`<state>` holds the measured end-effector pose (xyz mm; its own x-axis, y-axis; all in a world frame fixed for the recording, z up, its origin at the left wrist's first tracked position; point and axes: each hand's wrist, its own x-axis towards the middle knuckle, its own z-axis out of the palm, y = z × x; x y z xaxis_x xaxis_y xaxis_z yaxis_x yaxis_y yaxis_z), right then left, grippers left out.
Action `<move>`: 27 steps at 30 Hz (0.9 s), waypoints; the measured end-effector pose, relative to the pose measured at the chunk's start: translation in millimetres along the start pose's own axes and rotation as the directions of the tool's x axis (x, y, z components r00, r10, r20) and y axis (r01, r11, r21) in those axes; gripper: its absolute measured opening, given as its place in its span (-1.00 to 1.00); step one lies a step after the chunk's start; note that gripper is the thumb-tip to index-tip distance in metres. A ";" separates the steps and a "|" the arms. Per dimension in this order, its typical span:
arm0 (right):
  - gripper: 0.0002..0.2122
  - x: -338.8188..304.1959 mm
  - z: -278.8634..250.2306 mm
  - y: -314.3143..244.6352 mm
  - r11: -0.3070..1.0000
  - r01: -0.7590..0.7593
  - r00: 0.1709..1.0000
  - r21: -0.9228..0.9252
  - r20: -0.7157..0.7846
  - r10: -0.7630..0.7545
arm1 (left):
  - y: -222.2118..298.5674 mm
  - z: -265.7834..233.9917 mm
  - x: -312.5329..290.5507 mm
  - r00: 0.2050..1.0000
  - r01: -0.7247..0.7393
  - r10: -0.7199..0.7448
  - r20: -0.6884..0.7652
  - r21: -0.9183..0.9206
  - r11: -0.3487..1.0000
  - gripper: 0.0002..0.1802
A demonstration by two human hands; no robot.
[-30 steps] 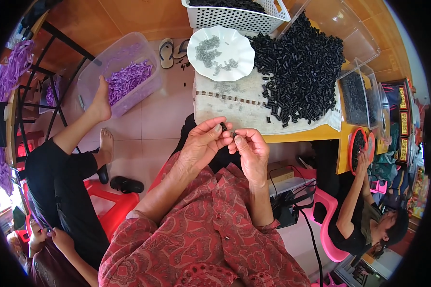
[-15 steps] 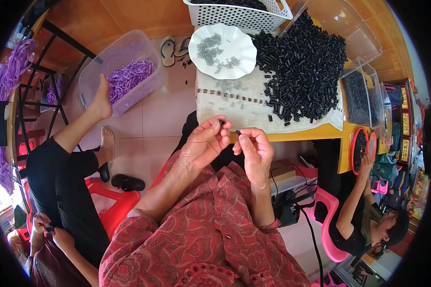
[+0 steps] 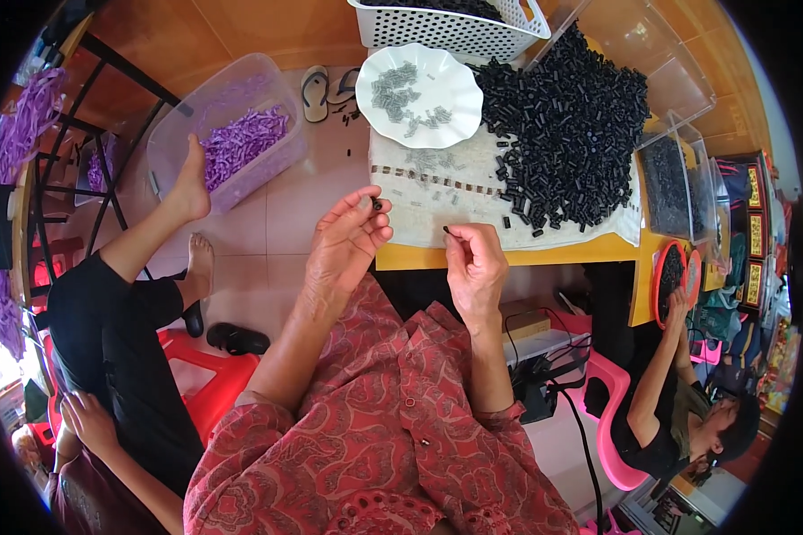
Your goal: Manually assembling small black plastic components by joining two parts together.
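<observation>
Between thumb and fingertips, my left hand (image 3: pixel 346 234) pinches a small black cylindrical piece (image 3: pixel 377 204). My right hand (image 3: pixel 475 267) is closed in a pinch on a tiny dark piece (image 3: pixel 446 229), too small to make out fully. Both hands are apart, raised near the front edge of the table. Beyond them a pale cloth (image 3: pixel 419 214) bears loose small clear pieces (image 3: pixel 428 160). A white scalloped plate (image 3: pixel 455 89) holds more clear pieces (image 3: pixel 394 89). To its right spreads a large heap of short black cylinders (image 3: pixel 562 134).
A white perforated basket (image 3: pixel 455 28) stands at the back, with clear plastic bins (image 3: pixel 678 183) at the right. On the floor at left is a translucent tub (image 3: pixel 165 147) of purple pieces. One person sits at left; another at right reaches to a red round tray (image 3: pixel 660 276).
My left hand has moved left and slightly up, away from my right hand. My right hand has risen a little and turned. The person at left has lowered a hand onto the leg.
</observation>
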<state>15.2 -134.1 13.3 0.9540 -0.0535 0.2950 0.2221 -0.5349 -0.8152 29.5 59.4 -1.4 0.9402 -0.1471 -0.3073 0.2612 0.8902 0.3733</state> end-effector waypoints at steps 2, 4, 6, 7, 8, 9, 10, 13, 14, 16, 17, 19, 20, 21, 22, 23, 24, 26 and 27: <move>-0.83 5.2 2.3 0.3 0.989 0.082 0.996 -0.122 -0.009 -0.083 | 0.0 -0.6 0.7 1.000 0.004 -0.004 -0.009 0.014 1.000 -0.73; -0.84 8.3 6.7 -2.2 0.974 0.081 0.996 -0.210 -0.016 -0.086 | -1.2 -2.3 0.3 0.999 -0.007 0.012 -0.052 0.089 0.996 -0.74; -0.86 13.5 13.2 -5.5 0.975 0.095 0.995 -0.200 -0.007 -0.098 | -1.3 -2.3 0.5 0.998 -0.011 0.016 -0.055 0.082 0.997 -0.73; -0.88 16.1 16.7 -6.9 0.976 0.106 0.994 -0.188 0.001 -0.108 | -1.6 -2.0 0.3 0.998 -0.013 0.018 -0.058 0.078 0.997 -0.71; -0.88 18.6 20.2 -7.5 0.976 0.107 0.994 -0.189 0.002 -0.109 | -2.7 -2.2 0.2 0.998 -0.014 0.018 -0.057 0.077 0.997 -0.71; -0.89 22.2 24.5 -8.2 0.969 0.117 0.993 -0.219 0.019 -0.116 | -3.7 -2.9 0.7 0.999 -0.009 0.013 -0.052 0.078 0.997 -0.71; -0.89 25.4 28.3 -8.7 0.960 0.126 0.992 -0.249 0.036 -0.121 | -4.6 -3.5 1.1 0.999 -0.004 0.008 -0.047 0.079 0.997 -0.72; -0.90 31.0 34.5 -8.9 0.935 0.137 0.990 -0.327 0.078 -0.118 | -6.3 -5.1 1.2 0.999 -0.001 0.005 -0.037 0.103 0.995 -0.72; -0.91 32.0 35.5 -8.7 0.916 0.136 0.989 -0.376 0.100 -0.106 | -6.4 -5.1 1.3 0.999 -0.002 0.006 -0.037 0.101 0.995 -0.72; -0.91 33.3 35.5 -9.3 0.911 0.153 0.986 -0.382 0.119 -0.116 | -6.1 -4.5 1.0 0.999 0.014 -0.009 -0.048 0.106 0.994 -0.72; -0.91 33.8 35.2 -9.3 0.906 0.168 0.983 -0.388 0.135 -0.125 | -6.5 -4.4 1.1 0.999 0.014 -0.009 -0.048 0.105 0.994 -0.72; -0.91 33.9 36.1 -7.1 0.902 0.182 0.981 -0.392 0.139 -0.138 | -6.9 -4.4 0.8 0.999 0.019 -0.015 -0.052 0.089 0.996 -0.72; -0.90 33.9 36.3 -6.3 0.897 0.194 0.979 -0.397 0.141 -0.149 | -7.1 -4.2 0.7 0.999 0.018 -0.013 -0.052 0.090 0.996 -0.72; -0.90 33.7 35.9 -7.5 0.898 0.195 0.978 -0.395 0.143 -0.149 | -7.3 -4.4 0.9 0.999 0.021 -0.017 -0.043 0.084 0.996 -0.73; -0.90 32.6 34.2 -10.5 0.916 0.203 0.978 -0.346 0.113 -0.174 | -7.6 -4.4 1.0 0.999 0.024 -0.022 -0.033 0.079 0.997 -0.73; -0.91 31.3 32.1 -14.2 0.932 0.211 0.977 -0.295 0.081 -0.196 | -8.3 -4.1 1.2 0.999 0.022 -0.020 -0.035 0.080 0.997 -0.73; -0.91 29.2 29.6 -18.9 0.932 0.212 0.977 -0.293 0.083 -0.196 | -9.4 -4.2 1.1 1.000 0.023 -0.021 -0.021 0.077 0.997 -0.73; -0.90 25.2 24.1 -29.6 0.986 0.158 0.982 -0.062 0.113 -0.150 | -11.3 -4.4 0.2 1.000 0.021 -0.021 -0.008 0.076 0.997 -0.73; -0.90 24.2 21.6 -33.6 0.986 0.157 0.983 -0.063 0.111 -0.150 | -13.2 -3.7 -0.1 1.000 0.014 -0.014 -0.002 0.088 0.996 -0.73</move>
<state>35.2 -99.2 37.0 0.9264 0.1207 0.3567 0.3561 -0.5887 -0.7257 25.2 49.3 -9.5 0.9362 -0.1585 -0.3136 0.2923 0.8466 0.4448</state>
